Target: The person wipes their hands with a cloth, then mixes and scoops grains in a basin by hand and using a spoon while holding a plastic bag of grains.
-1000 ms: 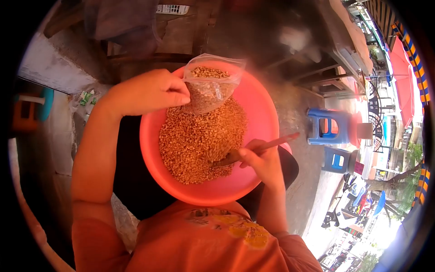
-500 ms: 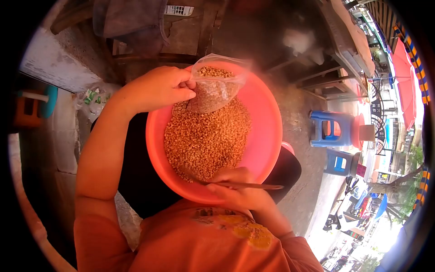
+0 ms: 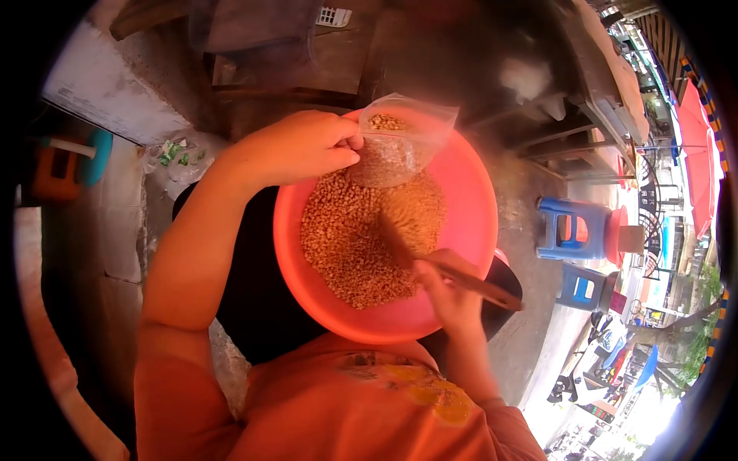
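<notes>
A left hand (image 3: 311, 147) pinches a clear plastic bag (image 3: 388, 165), apparently part-filled with grain (image 3: 387, 122), at the far side of a pink basin (image 3: 369, 332), as the right hand (image 3: 455, 303) grips a scoop (image 3: 483, 288) over the large unbagged heap (image 3: 342, 265) inside it.

The basin (image 3: 480, 207) sat over the person's lap (image 3: 265, 284), with the grains (image 3: 334, 253) heaped inside, toward its left. At the far side, the bag (image 3: 388, 161) stood over the grains, partly filled with more of them, its left edge in the left hand (image 3: 334, 146). Nearer and to the right, the spoon (image 3: 400, 242) lay slanted across the basin, its handle in the right hand (image 3: 450, 288) and reaching past the near right rim. Two stools (image 3: 573, 229) were well to the right; a table (image 3: 611, 115) was ahead of them.
</notes>
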The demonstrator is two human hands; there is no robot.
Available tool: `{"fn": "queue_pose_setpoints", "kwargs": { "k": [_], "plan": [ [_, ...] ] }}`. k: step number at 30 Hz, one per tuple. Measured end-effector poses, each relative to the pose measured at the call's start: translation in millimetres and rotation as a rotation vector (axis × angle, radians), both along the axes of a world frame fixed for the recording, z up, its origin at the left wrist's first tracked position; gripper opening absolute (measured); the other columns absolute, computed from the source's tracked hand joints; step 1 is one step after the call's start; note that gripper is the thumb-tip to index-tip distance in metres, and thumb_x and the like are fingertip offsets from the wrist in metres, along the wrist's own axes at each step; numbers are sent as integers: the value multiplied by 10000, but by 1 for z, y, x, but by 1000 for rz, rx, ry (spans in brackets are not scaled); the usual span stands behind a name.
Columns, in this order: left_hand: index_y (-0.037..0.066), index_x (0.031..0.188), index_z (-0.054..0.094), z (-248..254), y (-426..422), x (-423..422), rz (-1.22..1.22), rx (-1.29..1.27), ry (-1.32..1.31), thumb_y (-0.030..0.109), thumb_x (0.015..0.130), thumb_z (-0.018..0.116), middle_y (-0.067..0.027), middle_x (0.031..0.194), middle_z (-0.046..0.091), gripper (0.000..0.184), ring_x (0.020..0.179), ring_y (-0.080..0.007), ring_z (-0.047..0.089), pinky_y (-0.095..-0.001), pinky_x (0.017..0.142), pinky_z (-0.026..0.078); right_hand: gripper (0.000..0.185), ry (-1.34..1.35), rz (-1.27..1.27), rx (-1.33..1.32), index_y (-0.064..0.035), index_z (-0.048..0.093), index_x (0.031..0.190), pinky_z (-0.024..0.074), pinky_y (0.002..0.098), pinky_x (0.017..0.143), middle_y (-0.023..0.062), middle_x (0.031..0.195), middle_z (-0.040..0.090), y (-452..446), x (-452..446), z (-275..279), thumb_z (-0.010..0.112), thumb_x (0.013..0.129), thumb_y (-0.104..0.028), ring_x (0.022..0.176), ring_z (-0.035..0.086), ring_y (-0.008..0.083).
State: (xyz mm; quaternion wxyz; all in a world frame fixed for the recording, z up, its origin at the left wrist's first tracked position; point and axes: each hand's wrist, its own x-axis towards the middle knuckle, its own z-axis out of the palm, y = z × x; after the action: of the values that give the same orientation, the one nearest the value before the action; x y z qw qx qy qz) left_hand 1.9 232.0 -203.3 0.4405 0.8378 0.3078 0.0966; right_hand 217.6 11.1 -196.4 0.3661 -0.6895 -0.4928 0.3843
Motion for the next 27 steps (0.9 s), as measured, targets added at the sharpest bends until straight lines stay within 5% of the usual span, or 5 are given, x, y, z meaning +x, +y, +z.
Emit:
{"fn": "queue_pose_setpoints", "kwargs": {
  "k": [6, 12, 21, 24, 27],
  "plan": [
    [-18, 1025, 624, 0, 1, 4, 10, 5, 39, 180, 860, 600, -127, 881, 672, 259, 809, -235, 634, -360, 750, 487, 189, 189, 260, 56, -22, 660, 836, 432, 290, 532, 54, 694, 630, 11, -34, 16, 739, 859, -192, 582, 579, 147],
    [-17, 1001, 632, 2, 6, 5, 30, -44, 62, 175, 853, 591, -108, 825, 663, 246, 763, -195, 629, -341, 690, 491, 145, -258, 521, 307, -26, 640, 868, 463, 399, 539, 148, 720, 601, 26, -75, -33, 729, 818, -129, 582, 584, 321],
    [-16, 929, 622, 2, 16, 12, 11, -139, 77, 153, 860, 549, -88, 751, 641, 197, 656, -177, 625, -333, 620, 492, 152, -292, 60, 276, -27, 624, 870, 455, 331, 526, 106, 684, 597, 12, -36, -33, 643, 934, -163, 563, 580, 206],
    [-13, 925, 623, -1, 12, 13, 17, -134, 75, 150, 859, 550, -87, 732, 639, 190, 660, -185, 632, -336, 626, 497, 177, -38, -72, 191, -23, 630, 881, 433, 274, 546, 53, 680, 583, -5, -27, -13, 623, 963, -179, 579, 542, 134],
    [-8, 926, 640, 7, 9, 18, 6, -147, 174, 151, 855, 555, -100, 770, 657, 194, 700, -198, 645, -344, 660, 504, 182, 141, 135, 147, -10, 637, 902, 447, 253, 597, 28, 741, 606, -18, -24, 7, 628, 959, -183, 671, 549, 99]
  ]
}}
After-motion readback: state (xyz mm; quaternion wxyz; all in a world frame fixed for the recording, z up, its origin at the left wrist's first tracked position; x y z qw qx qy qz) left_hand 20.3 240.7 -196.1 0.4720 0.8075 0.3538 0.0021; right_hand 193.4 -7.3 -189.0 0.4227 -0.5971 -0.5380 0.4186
